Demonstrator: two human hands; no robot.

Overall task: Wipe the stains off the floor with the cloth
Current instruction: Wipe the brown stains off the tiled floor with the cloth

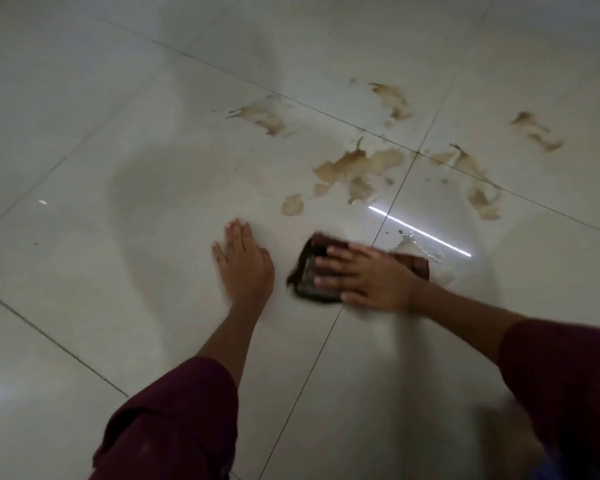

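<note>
A dark brown cloth [310, 271] lies flat on the pale tiled floor [118, 168], and my right hand [368, 280] presses down on it with fingers spread. My left hand [243, 261] rests palm down on the bare tile just left of the cloth, holding nothing. Several tan-brown stains mark the floor beyond the hands: a large patch [357, 168] in the middle, one further left [264, 116], one at the back [394, 100], and others to the right [537, 131] [482, 199]. A small wet puddle [413, 242] glistens by the cloth's right end.
Dark grout lines [395, 192] cross the glossy tiles. A bright light strip [420, 232] reflects off the floor near the cloth. My dark red sleeves [174, 420] fill the lower part of the view.
</note>
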